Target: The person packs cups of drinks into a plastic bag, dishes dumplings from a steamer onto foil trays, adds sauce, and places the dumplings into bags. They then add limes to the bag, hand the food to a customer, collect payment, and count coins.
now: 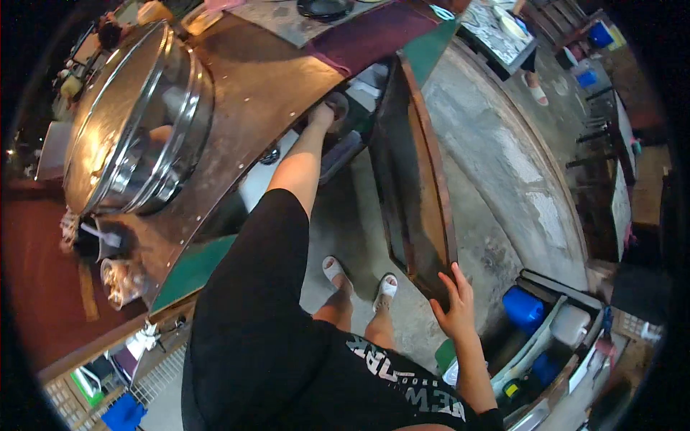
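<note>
My left hand reaches in under the counter, through the opening beside a dark wooden door. A dark, rounded thing is right at its fingers; the fingers are mostly hidden, so I cannot tell whether they grip it. Below the hand sits a dark grey bin-like container inside the cabinet. My right hand rests at the near lower end of the door, which stands swung out. Its fingers are stretched out and apart, touching the door's edge.
A large shiny metal pot stands on the brown counter, near a cup and a clear bag. A maroon cloth lies at the counter's far end. A crate with blue items is at the lower right.
</note>
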Action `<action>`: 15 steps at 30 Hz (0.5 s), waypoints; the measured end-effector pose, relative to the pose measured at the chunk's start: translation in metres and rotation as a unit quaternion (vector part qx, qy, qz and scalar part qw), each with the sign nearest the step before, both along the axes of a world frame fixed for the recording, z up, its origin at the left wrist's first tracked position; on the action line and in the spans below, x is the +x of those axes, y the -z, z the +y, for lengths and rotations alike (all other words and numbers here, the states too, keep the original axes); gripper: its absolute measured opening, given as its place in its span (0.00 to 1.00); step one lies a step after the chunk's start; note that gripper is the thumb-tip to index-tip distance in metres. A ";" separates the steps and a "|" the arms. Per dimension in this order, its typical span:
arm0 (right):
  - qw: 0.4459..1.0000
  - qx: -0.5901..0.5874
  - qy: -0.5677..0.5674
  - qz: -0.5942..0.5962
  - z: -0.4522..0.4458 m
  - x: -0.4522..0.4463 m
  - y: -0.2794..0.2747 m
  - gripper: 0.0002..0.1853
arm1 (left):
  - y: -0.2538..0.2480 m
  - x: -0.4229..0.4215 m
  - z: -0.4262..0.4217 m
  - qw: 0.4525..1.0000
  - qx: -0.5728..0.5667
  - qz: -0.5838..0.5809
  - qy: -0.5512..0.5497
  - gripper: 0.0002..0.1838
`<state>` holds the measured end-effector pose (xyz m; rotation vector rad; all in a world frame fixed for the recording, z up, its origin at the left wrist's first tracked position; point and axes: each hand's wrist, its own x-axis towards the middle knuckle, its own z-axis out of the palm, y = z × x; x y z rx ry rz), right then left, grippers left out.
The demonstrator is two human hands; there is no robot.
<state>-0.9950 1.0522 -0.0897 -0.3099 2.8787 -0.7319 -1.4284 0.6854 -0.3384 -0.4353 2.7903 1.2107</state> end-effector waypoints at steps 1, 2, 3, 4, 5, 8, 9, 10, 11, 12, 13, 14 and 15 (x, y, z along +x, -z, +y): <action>1.000 0.004 -0.005 0.001 0.003 -0.001 0.002 0.33 | 0.022 -0.014 -0.006 1.000 -0.008 -0.005 0.023 0.19; 1.000 0.009 -0.002 0.001 0.006 -0.003 0.002 0.33 | 0.050 -0.034 -0.007 1.000 -0.001 0.026 -0.003 0.19; 1.000 0.013 -0.001 -0.001 0.008 -0.004 0.000 0.32 | 0.075 -0.047 -0.006 0.998 0.005 0.053 -0.032 0.20; 1.000 0.016 -0.002 -0.005 0.009 -0.003 0.000 0.32 | 0.100 -0.059 -0.006 0.995 0.012 0.081 -0.059 0.20; 1.000 0.015 0.000 -0.007 0.009 -0.003 0.001 0.32 | 0.069 -0.039 -0.005 0.997 -0.022 0.064 -0.042 0.20; 1.000 0.004 -0.003 -0.011 0.008 -0.002 -0.002 0.31 | -0.044 0.046 0.004 0.992 -0.072 0.108 -0.012 0.14; 1.000 -0.002 -0.006 -0.011 0.005 -0.001 -0.001 0.31 | -0.050 0.076 0.004 0.986 -0.016 0.163 -0.034 0.13; 1.000 -0.008 -0.011 -0.009 0.003 0.000 -0.001 0.31 | -0.051 0.106 0.003 0.973 0.039 0.221 -0.056 0.11; 0.999 -0.037 -0.011 -0.007 0.000 0.002 0.001 0.30 | -0.046 0.140 -0.001 0.978 0.076 0.186 -0.057 0.11; 0.998 -0.066 -0.015 -0.004 -0.003 0.004 0.004 0.30 | -0.056 0.190 0.005 0.980 0.049 0.175 -0.080 0.12; 0.995 -0.097 -0.023 0.000 -0.009 0.006 0.006 0.30 | -0.054 0.239 0.006 0.980 0.073 0.166 -0.079 0.14; 0.991 -0.133 -0.023 -0.012 -0.016 0.009 0.003 0.28 | -0.049 0.287 0.013 0.984 0.094 0.090 -0.121 0.15; 0.989 -0.145 -0.024 0.001 -0.022 0.012 0.003 0.28 | -0.027 0.347 0.015 0.985 0.085 0.118 -0.090 0.17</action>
